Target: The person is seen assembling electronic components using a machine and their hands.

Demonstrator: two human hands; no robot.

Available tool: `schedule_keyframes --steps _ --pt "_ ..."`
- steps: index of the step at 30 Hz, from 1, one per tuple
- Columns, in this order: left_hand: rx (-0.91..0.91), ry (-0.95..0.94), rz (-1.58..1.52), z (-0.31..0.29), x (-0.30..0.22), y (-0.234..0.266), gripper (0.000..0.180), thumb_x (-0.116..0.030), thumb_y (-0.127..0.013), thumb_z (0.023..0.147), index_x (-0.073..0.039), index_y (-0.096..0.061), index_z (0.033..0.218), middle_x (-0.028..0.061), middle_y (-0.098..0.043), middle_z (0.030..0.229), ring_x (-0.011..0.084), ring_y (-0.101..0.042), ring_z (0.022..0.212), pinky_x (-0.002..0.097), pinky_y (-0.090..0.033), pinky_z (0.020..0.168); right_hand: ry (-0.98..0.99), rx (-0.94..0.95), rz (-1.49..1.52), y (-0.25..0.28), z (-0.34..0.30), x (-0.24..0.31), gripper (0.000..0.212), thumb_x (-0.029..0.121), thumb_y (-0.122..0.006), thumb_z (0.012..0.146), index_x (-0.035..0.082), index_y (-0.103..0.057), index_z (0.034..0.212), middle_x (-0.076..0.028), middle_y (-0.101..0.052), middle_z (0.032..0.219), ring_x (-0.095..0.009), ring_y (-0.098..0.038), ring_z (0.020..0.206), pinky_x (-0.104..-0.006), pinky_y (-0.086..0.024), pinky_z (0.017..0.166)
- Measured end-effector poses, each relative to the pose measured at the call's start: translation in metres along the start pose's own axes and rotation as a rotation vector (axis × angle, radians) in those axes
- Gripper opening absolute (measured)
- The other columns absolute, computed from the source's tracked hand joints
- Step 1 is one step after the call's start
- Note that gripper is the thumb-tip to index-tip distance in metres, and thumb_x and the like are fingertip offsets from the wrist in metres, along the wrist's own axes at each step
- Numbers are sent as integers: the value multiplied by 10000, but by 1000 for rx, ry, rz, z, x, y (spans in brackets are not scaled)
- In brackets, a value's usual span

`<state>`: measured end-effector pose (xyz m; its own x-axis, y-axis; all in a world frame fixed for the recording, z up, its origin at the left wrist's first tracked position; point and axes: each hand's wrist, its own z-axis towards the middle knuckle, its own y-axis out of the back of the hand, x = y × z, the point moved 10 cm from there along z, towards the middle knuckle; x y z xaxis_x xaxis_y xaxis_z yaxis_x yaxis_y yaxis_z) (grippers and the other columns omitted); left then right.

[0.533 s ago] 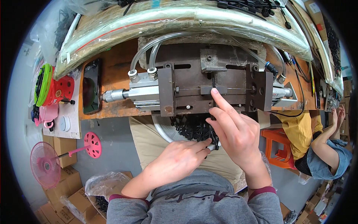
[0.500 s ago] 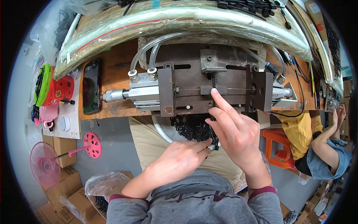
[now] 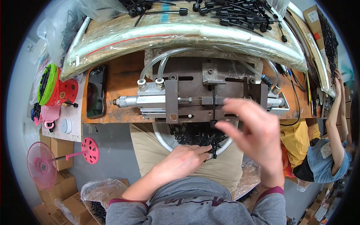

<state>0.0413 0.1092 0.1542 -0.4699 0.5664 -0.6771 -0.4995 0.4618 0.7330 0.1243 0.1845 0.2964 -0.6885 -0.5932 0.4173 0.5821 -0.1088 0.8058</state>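
Note:
A thin black plastic rod (image 3: 214, 98) lies across the small metal block of a clamping fixture (image 3: 195, 82), with a wider black collar at its near end. My right hand (image 3: 258, 129), smeared by motion, hovers just right of this rod with thumb and forefinger apart and nothing visible between them. Below the fixture, my left hand (image 3: 183, 159) is closed, its fingertips against a black plastic stem (image 3: 214, 146) over the rim of a white basket (image 3: 162, 139). The basket sits at my lap and holds many similar black parts. My fingers partly hide that stem.
Air cylinders (image 3: 152, 102) with clear hoses (image 3: 150, 60) flank the fixture. A phone (image 3: 96, 92) lies on the bench at left. Black parts (image 3: 243, 15) are heaped on the wrapped shelf behind. A pink fan (image 3: 42, 165) stands at left; another person (image 3: 330, 150) sits at right.
My right forefinger has come off the rod, and the hand has moved right with its fingers spread. The left cylinder's shaft now reaches farther toward the block. My view has shifted slightly.

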Motion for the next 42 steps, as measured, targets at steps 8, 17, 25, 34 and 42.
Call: schedule_keyframes --steps 8,17,25,34,42 --pt "-45 -14 22 -3 5 -10 258 -133 -700 836 -67 -696 1085 83 -587 1384 254 -677 1012 382 -573 801 128 -309 -328 96 91 -34 195 185 -789 820 55 -717 946 -3 -683 810 -85 -537 549 -229 -436 531" --pt "-31 0 -26 -6 -2 -10 587 -192 -722 834 -138 -526 1384 78 -491 1476 246 -676 958 375 -572 794 -78 300 -596 37 186 -59 536 92 -759 753 -17 -598 1253 -222 -652 1190 -344 -620 1117 -406 -515 977" --pt "-72 -45 8 -8 -2 -14 577 -190 -704 842 -148 -529 1390 71 -572 1378 232 -675 915 361 -583 763 29 427 -641 2 217 -70 538 126 -743 694 -68 -636 1185 -268 -663 1125 -359 -637 1081 -418 -532 915" --pt "-118 -66 0 -8 -5 -10 543 -188 -702 840 -135 -564 1362 74 -633 1296 227 -675 897 351 -578 771 40 472 -626 4 217 -45 450 146 -765 690 -54 -700 1089 -263 -695 1006 -372 -665 997 -418 -537 874" --pt "-102 -61 -9 -7 -6 -10 523 -258 -701 869 -134 -567 1360 80 -640 1284 234 -675 900 355 -571 779 -23 474 -548 0 224 -45 623 271 -869 707 -87 -665 1174 -243 -710 1044 -342 -681 987 -392 -550 857"
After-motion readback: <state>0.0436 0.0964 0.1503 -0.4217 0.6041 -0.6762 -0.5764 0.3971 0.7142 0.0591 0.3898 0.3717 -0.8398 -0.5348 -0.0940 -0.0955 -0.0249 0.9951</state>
